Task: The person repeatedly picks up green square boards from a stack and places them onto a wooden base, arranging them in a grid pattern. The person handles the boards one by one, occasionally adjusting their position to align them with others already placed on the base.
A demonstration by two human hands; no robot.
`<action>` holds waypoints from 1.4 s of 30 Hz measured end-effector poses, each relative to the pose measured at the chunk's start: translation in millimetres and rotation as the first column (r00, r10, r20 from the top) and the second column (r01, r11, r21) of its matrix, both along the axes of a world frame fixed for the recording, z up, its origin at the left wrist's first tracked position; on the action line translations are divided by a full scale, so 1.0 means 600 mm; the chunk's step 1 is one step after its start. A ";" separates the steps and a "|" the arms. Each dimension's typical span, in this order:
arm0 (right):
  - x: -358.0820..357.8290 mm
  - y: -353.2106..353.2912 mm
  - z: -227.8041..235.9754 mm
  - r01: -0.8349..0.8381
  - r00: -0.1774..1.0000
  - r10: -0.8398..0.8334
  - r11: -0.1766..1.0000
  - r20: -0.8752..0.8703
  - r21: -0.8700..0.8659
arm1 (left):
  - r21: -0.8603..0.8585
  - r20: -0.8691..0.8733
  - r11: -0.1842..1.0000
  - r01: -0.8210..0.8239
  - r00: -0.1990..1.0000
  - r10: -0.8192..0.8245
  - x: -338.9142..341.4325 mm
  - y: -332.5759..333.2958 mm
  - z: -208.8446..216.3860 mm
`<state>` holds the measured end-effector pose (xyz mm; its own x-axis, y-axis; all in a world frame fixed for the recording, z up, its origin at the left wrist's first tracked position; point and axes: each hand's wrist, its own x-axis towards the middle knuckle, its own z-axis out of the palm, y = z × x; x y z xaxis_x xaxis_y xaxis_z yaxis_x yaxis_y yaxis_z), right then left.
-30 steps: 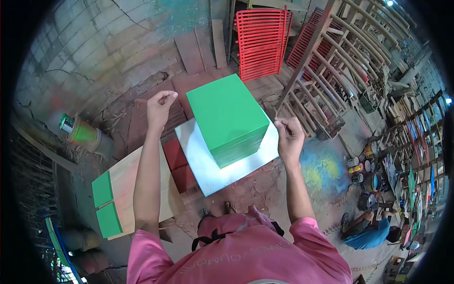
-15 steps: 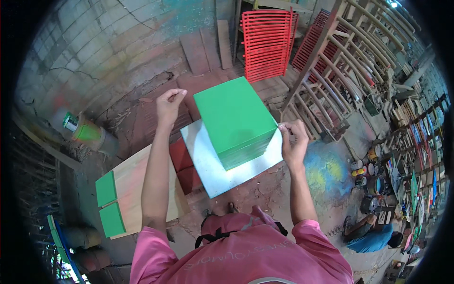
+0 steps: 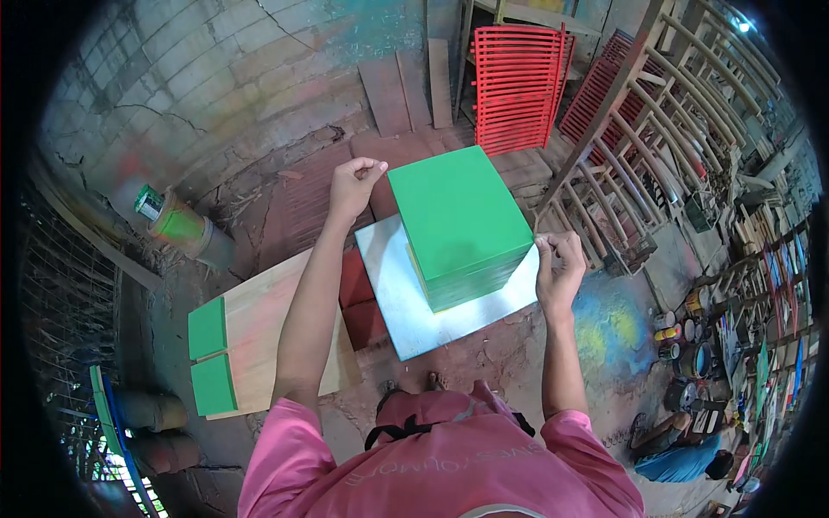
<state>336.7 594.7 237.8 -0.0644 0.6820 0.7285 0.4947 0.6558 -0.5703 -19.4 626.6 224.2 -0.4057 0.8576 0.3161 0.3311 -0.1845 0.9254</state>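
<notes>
A tall stack of square green panels (image 3: 462, 207) stands on a pale blue-white board (image 3: 401, 332) in front of me. My left hand (image 3: 354, 192) is closed in a pinch at the far left corner of the top panel; the contact itself is tiny in view. At the right corner, my right hand (image 3: 561, 263) pinches the same panel between thumb and fingers. The top panel sticks out a little past the panels under it on the left side. Two more green panels (image 3: 213, 385) lie on a light wooden board (image 3: 259, 354) at my left.
A red slatted frame (image 3: 518, 91) leans at the back, beside a rack of wooden rails (image 3: 635, 147). Paint cans (image 3: 680, 395) stand on the right, near a crouching person in blue (image 3: 682, 457). A paint-stained bucket (image 3: 186, 229) with a can on top stands far left.
My left hand has closed the small gap to the panel's far left corner. My right hand stays at the right corner. The whole view has shifted slightly.
</notes>
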 end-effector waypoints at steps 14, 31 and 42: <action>-0.006 -0.002 -0.003 0.023 1.000 -0.022 0.998 -0.018 0.054 | 0.066 -0.157 0.997 0.027 0.988 -0.016 -0.008 0.015 -0.011; -0.014 0.005 -0.030 0.109 0.994 -0.112 0.978 0.006 0.180 | -0.066 -0.079 0.994 0.083 0.993 -0.088 -0.014 0.027 -0.015; -0.015 0.009 -0.026 0.120 0.992 -0.123 0.974 -0.001 0.192 | -0.175 -0.029 0.979 0.107 0.993 -0.114 -0.014 -0.003 0.002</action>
<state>327.5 600.4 222.4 0.0014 0.5330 0.8461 0.5830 0.6870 -0.4337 -28.1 625.0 225.4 -0.2953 0.9396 0.1728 0.3541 -0.0604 0.9333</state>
